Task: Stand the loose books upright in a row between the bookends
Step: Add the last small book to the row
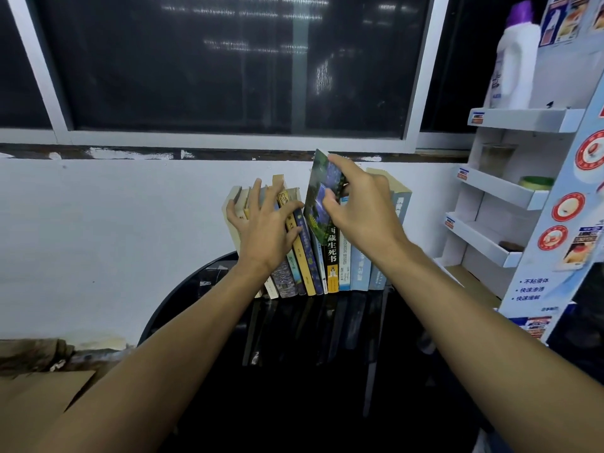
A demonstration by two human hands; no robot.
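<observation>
- Forearms (183,354) fill lower frame; right hand (362,217) pinches green book (322,191), frame centre, tilted, partly slotted into row (356,266).
- Left hand (264,227), fingers spread, presses left books (284,276) aside, likely holding the gap.
- Row stands on black table (294,371); shelf rack (510,191) at right.

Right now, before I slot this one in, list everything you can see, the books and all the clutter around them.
row of books: about a dozen, mixed colours, spines out on the table, left ones leaning
green book: one, green and blue cover, raised above the middle of the row
table: one, glossy black, round, under the books
window: one, dark panes, white frame, above the wall
display rack: one, white and blue, right edge
bottle: one, white with purple cap, top of the rack
container: one, green top, on a rack shelf
cardboard: one piece, brown, bottom left
left hand: fingers spread, presses on the leaning books
right hand: pinches the green book
</observation>
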